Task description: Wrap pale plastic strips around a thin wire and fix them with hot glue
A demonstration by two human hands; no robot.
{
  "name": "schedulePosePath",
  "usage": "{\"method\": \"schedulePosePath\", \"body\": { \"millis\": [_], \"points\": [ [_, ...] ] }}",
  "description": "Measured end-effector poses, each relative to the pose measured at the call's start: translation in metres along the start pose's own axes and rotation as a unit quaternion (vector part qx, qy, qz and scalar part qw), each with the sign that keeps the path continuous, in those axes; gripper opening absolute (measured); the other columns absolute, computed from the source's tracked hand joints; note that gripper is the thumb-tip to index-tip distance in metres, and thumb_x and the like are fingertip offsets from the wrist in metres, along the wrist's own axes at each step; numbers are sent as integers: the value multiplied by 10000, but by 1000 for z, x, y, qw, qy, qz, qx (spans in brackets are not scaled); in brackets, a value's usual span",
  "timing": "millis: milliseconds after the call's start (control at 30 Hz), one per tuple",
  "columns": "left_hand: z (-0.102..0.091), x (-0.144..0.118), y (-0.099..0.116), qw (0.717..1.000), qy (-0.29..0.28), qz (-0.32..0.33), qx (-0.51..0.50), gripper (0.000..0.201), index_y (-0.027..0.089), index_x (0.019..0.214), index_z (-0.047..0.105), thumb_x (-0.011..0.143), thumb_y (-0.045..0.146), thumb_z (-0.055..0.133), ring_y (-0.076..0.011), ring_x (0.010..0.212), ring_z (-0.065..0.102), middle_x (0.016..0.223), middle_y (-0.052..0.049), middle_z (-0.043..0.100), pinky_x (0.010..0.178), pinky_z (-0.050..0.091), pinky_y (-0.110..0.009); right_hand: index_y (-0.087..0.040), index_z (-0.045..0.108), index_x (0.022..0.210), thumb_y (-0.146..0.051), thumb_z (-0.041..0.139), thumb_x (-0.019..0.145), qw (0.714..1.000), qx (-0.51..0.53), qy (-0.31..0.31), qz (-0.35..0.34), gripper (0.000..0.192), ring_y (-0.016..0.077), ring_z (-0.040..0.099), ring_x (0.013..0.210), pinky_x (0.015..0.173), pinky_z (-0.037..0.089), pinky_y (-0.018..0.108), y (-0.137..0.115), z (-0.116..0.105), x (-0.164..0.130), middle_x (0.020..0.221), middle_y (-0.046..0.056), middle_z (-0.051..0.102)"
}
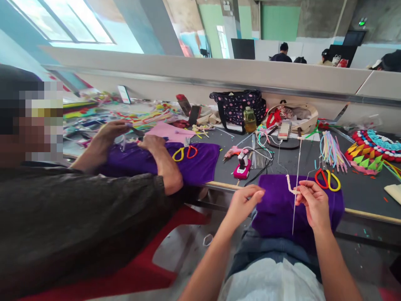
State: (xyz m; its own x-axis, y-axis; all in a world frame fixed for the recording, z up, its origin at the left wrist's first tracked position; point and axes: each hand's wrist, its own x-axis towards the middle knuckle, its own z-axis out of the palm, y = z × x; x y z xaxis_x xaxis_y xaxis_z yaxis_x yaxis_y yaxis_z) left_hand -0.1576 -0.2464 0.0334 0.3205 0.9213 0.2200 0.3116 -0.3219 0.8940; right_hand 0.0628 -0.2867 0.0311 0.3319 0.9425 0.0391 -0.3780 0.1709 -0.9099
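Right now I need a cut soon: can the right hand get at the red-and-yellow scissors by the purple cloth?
Probably yes: the scissors lie just beyond the right hand with nothing between, though its fingers hold the white pipe cleaner.

Purple cloth (278, 205), white pipe cleaner (290, 186), red/yellow scissors (328, 179), black bag (238, 106) w/ pink dots.

You sat at a long grey worktable (360, 188) backed by a low white partition (219, 73), with a red seat (147, 267) near left. Daylight poured through a skylight window (62, 21) at far left. Beyond the partition stood green walls (280, 23), bare concrete and dark screens (242, 49).
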Motion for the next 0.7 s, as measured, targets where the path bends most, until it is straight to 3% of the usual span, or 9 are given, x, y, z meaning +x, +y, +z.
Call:
{"method": "schedulePosePath", "body": {
  "millis": [33, 100, 200, 267, 433, 700],
  "points": [
    [14, 6, 6, 995, -23, -10, -97, 297, 175, 807, 687, 837, 445, 568, -208, 854, 653, 945, -86, 692, 731, 482, -278, -164, 639, 896, -297, 749, 727, 1000, -1, 2, -2, 242, 109, 579, 492, 442, 510, 242, -1, 0, -1, 732, 36, 699],
    [43, 17, 14, 960, -60, -66, -264, 367, 177, 1038, 644, 777, 435, 658, -199, 817, 666, 1040, -103, 674, 676, 502, -272, -167, 637, 899, -301, 746, 729, 1000, -4, 6, -5, 243, 108, 578, 497, 442, 507, 237, -2, -1, -1, 737, 35, 698],
    [80, 29, 21, 911, -96, -121, -382, 423, 139, 992, 634, 687, 405, 756, -175, 722, 657, 904, -91, 686, 639, 518, -276, -169, 638, 905, -308, 742, 731, 1000, -16, 16, -7, 246, 108, 575, 507, 428, 480, 214, -3, -5, -2, 713, 27, 685],
    [97, 34, 22, 896, -85, -137, -414, 411, 124, 926, 636, 642, 374, 795, -149, 648, 640, 794, -63, 681, 618, 516, -266, -168, 643, 895, -318, 744, 724, 999, -35, 31, -15, 249, 102, 561, 506, 396, 426, 186, -2, -10, -1, 716, 27, 681],
    [116, 35, 26, 875, -41, -139, -462, 395, 124, 893, 625, 617, 332, 816, -130, 576, 632, 709, -20, 659, 597, 506, -256, -169, 662, 855, -342, 753, 700, 995, -81, 51, -35, 249, 57, 453, 454, 383, 313, 166, 3, -20, 1, 698, 4, 656],
    [127, 26, 31, 883, -18, -92, -461, 313, 133, 756, 579, 615, 281, 816, -104, 525, 591, 635, 23, 601, 555, 480, -233, -186, 656, 774, -353, 770, 683, 996, -57, 64, -15, 222, 111, 541, 536, 463, 424, 214, 7, -19, 3, 676, -13, 633]
  ]
}}
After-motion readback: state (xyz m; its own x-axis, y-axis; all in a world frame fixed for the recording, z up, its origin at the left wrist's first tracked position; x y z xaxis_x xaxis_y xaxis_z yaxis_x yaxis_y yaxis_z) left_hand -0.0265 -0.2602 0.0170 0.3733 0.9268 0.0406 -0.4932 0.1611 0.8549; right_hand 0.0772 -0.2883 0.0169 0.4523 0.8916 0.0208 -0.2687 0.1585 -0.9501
